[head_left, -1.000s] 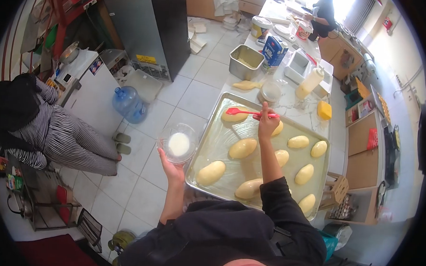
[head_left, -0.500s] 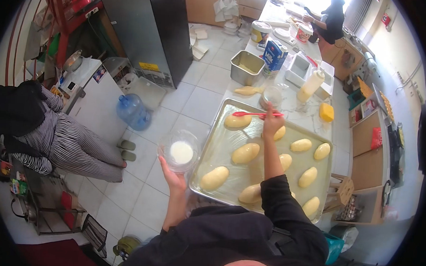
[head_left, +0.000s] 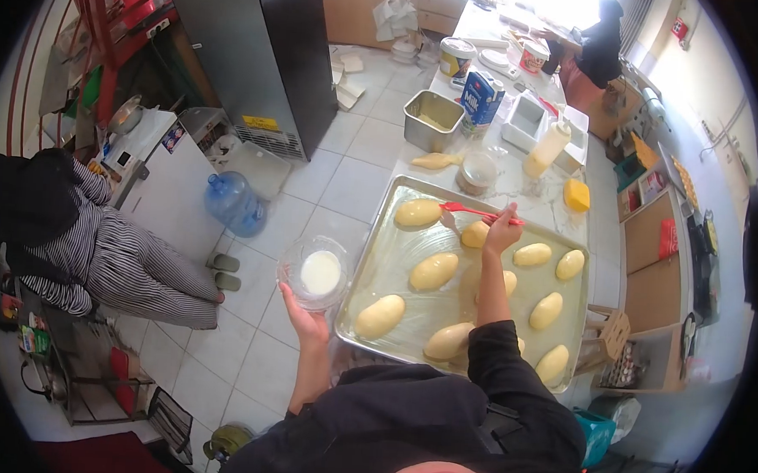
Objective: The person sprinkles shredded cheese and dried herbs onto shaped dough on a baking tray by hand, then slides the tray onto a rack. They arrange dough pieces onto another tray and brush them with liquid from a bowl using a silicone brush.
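My left hand (head_left: 305, 315) holds a clear glass bowl (head_left: 289, 275) with milky white liquid (head_left: 321, 273) in it, left of the tray. In my right hand (head_left: 503, 231) is a red pastry brush (head_left: 473, 210), closed around its handle. The brush head lies at the right end of the far-left dough piece (head_left: 417, 212). Several oval, pale yellow dough pieces sit in rows on the metal baking tray (head_left: 362, 274), among them a larger one (head_left: 433, 272) near the middle. My right forearm partly hides some of them.
Beyond the tray stand a metal tin (head_left: 433, 120), a blue milk carton (head_left: 481, 104), a squeeze bottle (head_left: 548, 148), a glass jar (head_left: 478, 171) and a yellow block (head_left: 576, 195). A person in striped clothes (head_left: 133, 260) is at the left, another person (head_left: 600, 47) at the far end.
My right hand has shifted right and slightly nearer me, taking the brush from atop the far-left dough piece to its right end. The bowl stays nearly in place. The far person has turned or moved.
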A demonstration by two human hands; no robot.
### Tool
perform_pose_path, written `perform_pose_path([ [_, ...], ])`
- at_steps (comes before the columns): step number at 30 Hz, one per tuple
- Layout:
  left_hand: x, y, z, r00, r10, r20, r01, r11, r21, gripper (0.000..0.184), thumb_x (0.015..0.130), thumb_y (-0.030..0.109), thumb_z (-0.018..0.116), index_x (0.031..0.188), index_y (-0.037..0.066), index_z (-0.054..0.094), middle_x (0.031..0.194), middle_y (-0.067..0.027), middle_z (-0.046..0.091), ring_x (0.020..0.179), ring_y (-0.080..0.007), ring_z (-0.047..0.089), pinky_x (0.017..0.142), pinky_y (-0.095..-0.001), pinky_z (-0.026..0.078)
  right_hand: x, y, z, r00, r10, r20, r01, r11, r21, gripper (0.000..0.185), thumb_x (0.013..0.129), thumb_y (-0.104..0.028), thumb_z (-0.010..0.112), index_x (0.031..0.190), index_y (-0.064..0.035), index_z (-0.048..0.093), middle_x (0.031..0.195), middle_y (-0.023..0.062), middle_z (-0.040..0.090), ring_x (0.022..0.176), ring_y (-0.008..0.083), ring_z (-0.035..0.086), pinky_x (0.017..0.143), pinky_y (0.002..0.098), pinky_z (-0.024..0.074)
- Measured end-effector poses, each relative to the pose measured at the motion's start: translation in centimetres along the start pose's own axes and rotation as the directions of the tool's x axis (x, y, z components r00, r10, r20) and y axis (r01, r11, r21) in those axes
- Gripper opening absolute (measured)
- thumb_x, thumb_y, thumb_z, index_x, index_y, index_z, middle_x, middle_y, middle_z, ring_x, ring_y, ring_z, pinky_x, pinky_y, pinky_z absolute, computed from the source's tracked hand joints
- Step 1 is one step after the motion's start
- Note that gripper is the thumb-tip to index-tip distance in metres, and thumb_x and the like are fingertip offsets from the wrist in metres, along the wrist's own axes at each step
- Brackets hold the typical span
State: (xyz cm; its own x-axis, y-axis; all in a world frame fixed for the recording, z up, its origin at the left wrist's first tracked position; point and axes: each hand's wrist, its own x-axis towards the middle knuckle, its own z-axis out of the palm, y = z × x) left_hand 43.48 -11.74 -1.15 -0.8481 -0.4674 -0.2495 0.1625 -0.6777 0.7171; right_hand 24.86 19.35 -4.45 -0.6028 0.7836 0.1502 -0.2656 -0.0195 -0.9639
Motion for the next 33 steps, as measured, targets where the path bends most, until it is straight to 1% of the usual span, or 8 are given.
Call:
perform_pose_path([
  [5,-0.3,0.2,0.0,1.0,-0.004,-0.006,0.004,1.0,-0.003,0.056,0.089,0.051,0.029,0.134,0.018,0.024,0.133,-0.0082,0.033,0.12,-0.0262,0.037,0.092,-0.0457,0.038,-0.7,-0.1,-0.5,0.995,0.057,0.078,-0.069,0.985,0.157,0.045,0.091,-0.033,0.043,0.059,-0.0007,0.044,0.054,0.0059,0.05,0.041,0.0168,0.055,0.037,0.0244,0.0474],
  [8,-0.5,0.5,0.0,1.0,-0.015,0.009,0.015,1.0,-0.024,0.056,0.089,0.05,0.03,0.134,0.017,0.024,0.133,-0.0084,0.033,0.12,-0.026,0.037,0.092,-0.0451,0.039,-0.6,-0.6,-1.1,1.0,0.004,-0.002,-0.004,1.0,-0.01,0.044,0.091,-0.033,0.042,0.061,-0.001,0.044,0.054,0.0063,0.049,0.041,0.0169,0.055,0.037,0.0252,0.0474],
  [14,-0.1,0.6,-1.3,0.998,-0.067,0.006,0.067,0.998,0.012,0.057,0.088,0.053,0.029,0.134,0.02,0.024,0.132,-0.0084,0.034,0.118,-0.0274,0.038,0.089,-0.0481,0.04,-5.4,-2.1,2.1,0.979,-0.022,0.204,-0.015,0.983,0.181,0.043,0.091,-0.032,0.042,0.061,-0.0012,0.044,0.056,0.0065,0.049,0.041,0.0158,0.054,0.039,0.0245,0.047],
  [17,0.6,1.1,-2.2,0.996,-0.082,0.045,0.081,0.997,0.013,0.057,0.088,0.054,0.029,0.135,0.021,0.024,0.132,-0.0084,0.034,0.118,-0.0276,0.039,0.087,-0.0493,0.041,-8.4,-1.8,2.7,0.921,-0.024,0.388,-0.005,0.997,0.075,0.044,0.091,-0.032,0.042,0.061,-0.0007,0.044,0.056,0.0062,0.048,0.041,0.0149,0.053,0.039,0.0243,0.0471],
  [20,1.5,2.3,-2.6,0.993,-0.099,0.06,0.098,0.995,0.022,0.058,0.088,0.054,0.029,0.135,0.021,0.024,0.133,-0.0082,0.034,0.119,-0.027,0.038,0.088,-0.0486,0.04,-9.7,-2.5,2.6,0.926,-0.051,0.375,0.025,0.997,0.075,0.038,0.091,-0.025,0.044,0.062,-0.0014,0.049,0.055,0.0043,0.05,0.044,0.012,0.052,0.042,0.0224,0.0442],
  [23,2.5,4.1,-3.0,0.987,-0.144,0.07,0.141,0.989,0.043,0.061,0.088,0.053,0.031,0.135,0.015,0.023,0.133,-0.0098,0.033,0.119,-0.0262,0.037,0.092,-0.0449,0.038,-10.7,-1.8,2.8,0.871,-0.276,0.406,0.229,0.96,0.162,0.04,0.092,-0.026,0.042,0.062,0.0007,0.044,0.061,0.0053,0.047,0.048,0.0128,0.054,0.044,0.0239,0.0485],
  [29,6.7,7.0,-4.2,0.962,-0.233,0.138,0.217,0.968,0.126,0.06,0.088,0.053,0.03,0.135,0.017,0.022,0.133,-0.0086,0.033,0.121,-0.0258,0.036,0.094,-0.046,0.036,-12.5,-0.2,1.7,0.762,-0.283,0.582,0.399,0.914,-0.079,0.036,0.091,-0.023,0.044,0.067,0.0031,0.047,0.065,0.0056,0.047,0.051,0.0127,0.054,0.047,0.0239,0.0488],
  [33,9.9,8.3,-4.8,0.942,-0.26,0.21,0.232,0.961,0.151,0.06,0.089,0.052,0.028,0.135,0.015,0.023,0.133,-0.0073,0.034,0.121,-0.0245,0.035,0.096,-0.0446,0.033,-13.0,-1.6,1.1,0.857,-0.331,0.394,0.376,0.926,-0.041,0.035,0.091,-0.025,0.044,0.07,0.0023,0.047,0.064,0.0062,0.047,0.05,0.0137,0.053,0.046,0.0244,0.0475],
])
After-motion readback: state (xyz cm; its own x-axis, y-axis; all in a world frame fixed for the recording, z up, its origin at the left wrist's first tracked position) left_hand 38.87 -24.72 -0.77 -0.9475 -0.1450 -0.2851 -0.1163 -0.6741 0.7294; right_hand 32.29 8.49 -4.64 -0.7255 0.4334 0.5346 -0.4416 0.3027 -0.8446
